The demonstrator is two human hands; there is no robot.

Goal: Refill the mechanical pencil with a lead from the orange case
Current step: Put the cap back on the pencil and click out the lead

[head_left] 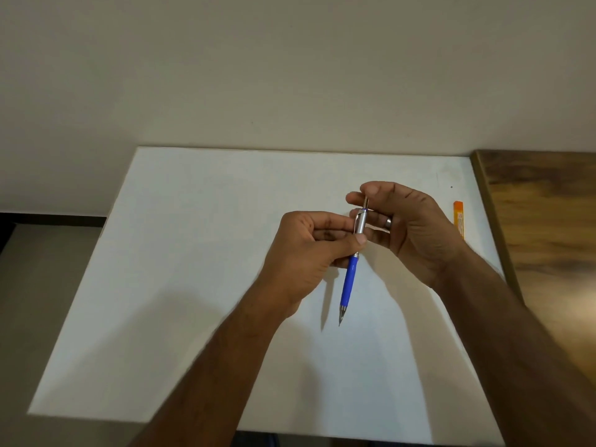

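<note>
pencil (350, 279) in left grip (306, 253) | right grip (406, 227) pinching top

I count two hands, my left hand (306, 250) and my right hand (409, 227), both closed around one mechanical pencil (350, 275). One ring (389, 221) sits on a finger of the right hand. One orange case (459, 219) lies on the one white table (193, 285). One wooden surface (548, 221) adjoins the table at the right
</note>
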